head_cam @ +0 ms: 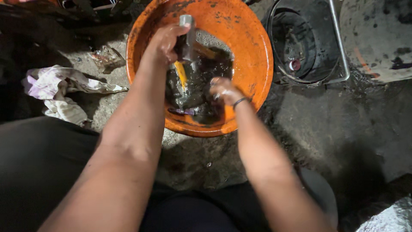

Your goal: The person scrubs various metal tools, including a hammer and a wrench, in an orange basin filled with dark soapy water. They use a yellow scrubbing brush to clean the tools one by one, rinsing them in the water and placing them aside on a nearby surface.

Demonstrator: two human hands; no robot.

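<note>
left hand [165, 43] is what i see first, closed around a grey metal part [187, 36] with a squared top end that sticks up above the fingers, held over the far side of the orange basin [253, 56]. from where i watch, that part stands nearly upright, its lower end down toward the dark oily liquid [201, 86] pooled in the bottom of the basin. just below this hand a yellow-handled tool [181, 74] lies slanted in the liquid, partly sunk. right hand [223, 91] is lower in the basin, fingers curled and dipped into the dark liquid; i cannot tell whether they grip anything, since the fingertips are lost in the murk. a thin dark band [240, 101] circles that wrist.

the basin sits on a stained, oily concrete floor [309, 129], its inner wall smeared with black marks. to its right stands a black bucket [300, 43] with a metal bail handle and a small round reddish object inside. to the left, a crumpled white and purple rag [60, 88] lies on the floor, and a bit of clear crumpled plastic [106, 58] rests just beside the basin's rim.
</note>
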